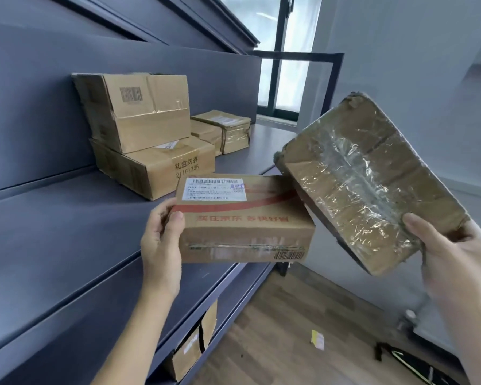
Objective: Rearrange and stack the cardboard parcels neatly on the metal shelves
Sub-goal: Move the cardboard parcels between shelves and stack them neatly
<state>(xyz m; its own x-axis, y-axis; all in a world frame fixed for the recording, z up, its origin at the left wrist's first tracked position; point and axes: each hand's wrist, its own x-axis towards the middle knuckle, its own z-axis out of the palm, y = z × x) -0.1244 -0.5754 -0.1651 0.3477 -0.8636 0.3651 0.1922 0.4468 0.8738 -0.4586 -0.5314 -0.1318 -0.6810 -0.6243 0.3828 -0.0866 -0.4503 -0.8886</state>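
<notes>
Grey metal shelf (pixel 67 218) carries stacked parcels (pixel 147 134) at 10 o'clock; left hand (pixel 161 234) grasps labelled box (pixel 245 218) at shelf edge, right hand (pixel 456 262) grasps taped box (pixel 367 179) tilted at 3 o'clock: set labelled box flush first, then level the other on top.

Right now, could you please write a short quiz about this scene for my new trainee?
1. True or false: the left hand holds the red-striped parcel.
2. Which parcel does the right hand hold? A. the tape-wrapped parcel B. a parcel with a white label
3. Fill in: the barcode box lies on top of another ____ on the shelf.

Key: 1 true; 2 A; 3 box
</notes>
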